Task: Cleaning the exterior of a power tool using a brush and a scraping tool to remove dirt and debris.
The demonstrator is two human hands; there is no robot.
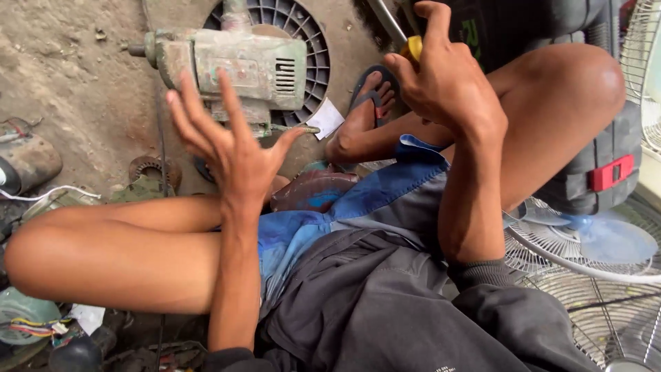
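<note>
My left hand [231, 141] is raised with its fingers spread, holding nothing, just in front of a worn green electric motor tool [234, 69] that lies on the ground. My right hand [444, 79] is closed around a screwdriver with a yellow handle [414, 47], whose metal shaft points up and left out of the fist. I sit on the ground with both bare knees apart, one foot in a dark sandal [372, 96] between them.
A round slotted fan housing [310, 41] lies under the motor tool on the dirt floor. A white wire fan guard with blue blades [592, 255] sits at right, beside a dark case with a red latch [609, 172]. Motor parts with coloured wires [27, 324] lie at lower left.
</note>
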